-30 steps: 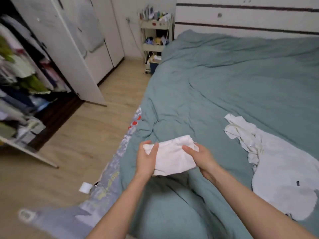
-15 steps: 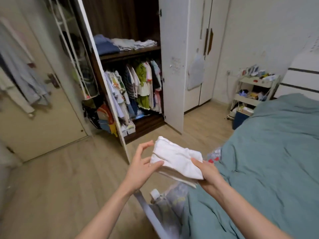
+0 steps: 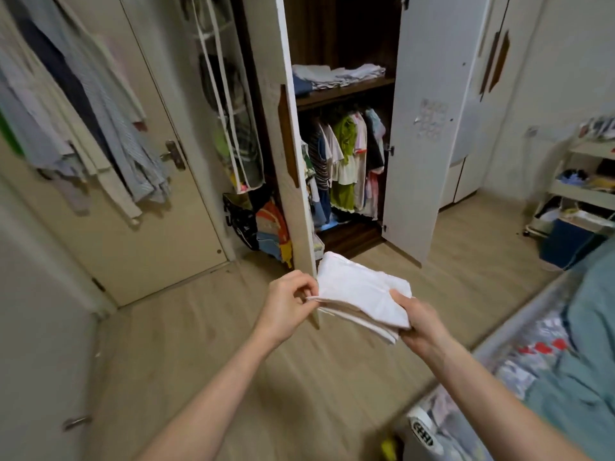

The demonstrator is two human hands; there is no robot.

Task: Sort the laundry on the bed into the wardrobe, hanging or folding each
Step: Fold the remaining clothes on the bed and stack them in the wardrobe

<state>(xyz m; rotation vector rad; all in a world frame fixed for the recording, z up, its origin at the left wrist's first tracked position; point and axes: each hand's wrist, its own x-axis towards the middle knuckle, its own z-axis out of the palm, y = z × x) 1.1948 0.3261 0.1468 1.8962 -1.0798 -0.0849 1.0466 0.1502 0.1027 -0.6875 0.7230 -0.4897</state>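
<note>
White cotton, a folded garment (image 3: 361, 296), is held between both hands above the wooden floor (image 3: 206, 344). Its left edge is pinched by the curled fingers of the left hand (image 3: 289, 302); its right end is gripped by the right hand (image 3: 420, 322), thumb on top. Beyond the hands, the wardrobe (image 3: 346, 94) is seen open, folded clothes (image 3: 336, 74) stacked on its shelf above hanging clothes (image 3: 346, 161).

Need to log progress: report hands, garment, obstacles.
Left hand pinches, right hand grips folded white garment. Wardrobe open ahead. Nothing blocking.
</note>
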